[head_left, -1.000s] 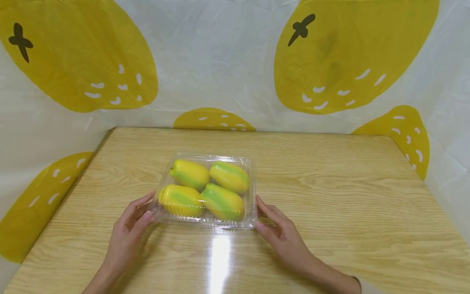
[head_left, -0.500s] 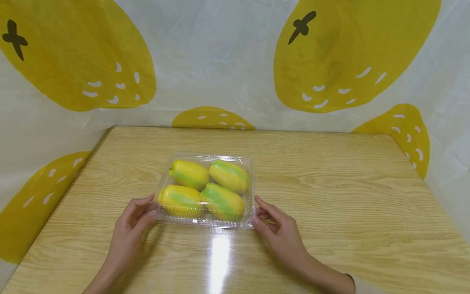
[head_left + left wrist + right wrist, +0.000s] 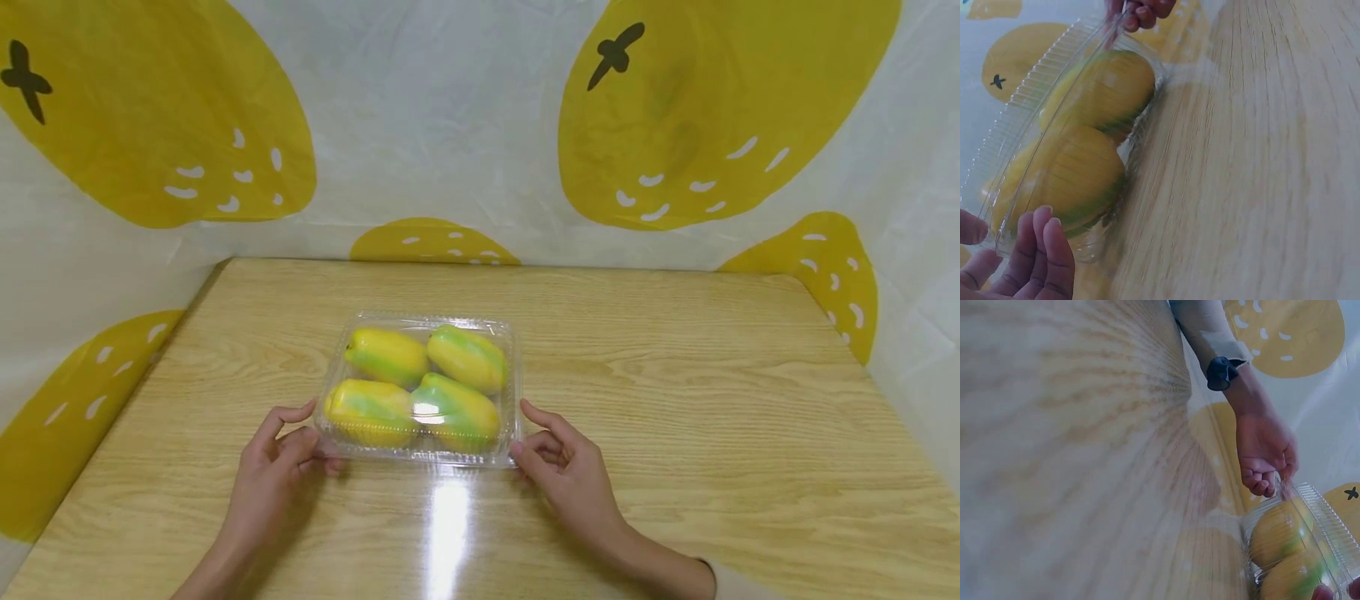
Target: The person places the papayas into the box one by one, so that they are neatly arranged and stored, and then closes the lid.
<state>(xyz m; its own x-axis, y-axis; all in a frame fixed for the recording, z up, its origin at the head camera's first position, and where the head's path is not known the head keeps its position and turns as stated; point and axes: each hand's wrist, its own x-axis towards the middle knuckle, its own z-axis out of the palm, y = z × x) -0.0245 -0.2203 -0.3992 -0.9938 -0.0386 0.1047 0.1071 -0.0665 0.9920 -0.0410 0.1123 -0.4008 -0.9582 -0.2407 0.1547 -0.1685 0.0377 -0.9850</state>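
A clear plastic clamshell box (image 3: 420,457), with its lid down, is in front of me in the head view. Several yellow-green fruits (image 3: 386,356) that look like small papayas lie inside it. My left hand (image 3: 266,471) pinches the box's near left corner, with some fingertips showing below the rim. At the near right corner, my right hand (image 3: 570,471) pinches the rim between thumb and fingers. Both wrist views show the box from its side, and the left one shows the left fingers (image 3: 1059,256) curled by its rim. I cannot tell whether its base touches the table.
The box is over a wood-grain table (image 3: 712,417), left of its middle. White cloth (image 3: 442,108) printed with large yellow fruit shapes stands along the back and both sides. A bright light reflection falls on the tabletop before the box.
My left fingers have curled further under the near left corner. A glare spot has appeared on the lid, and its front edge seems slightly shifted. The right hand has barely moved.
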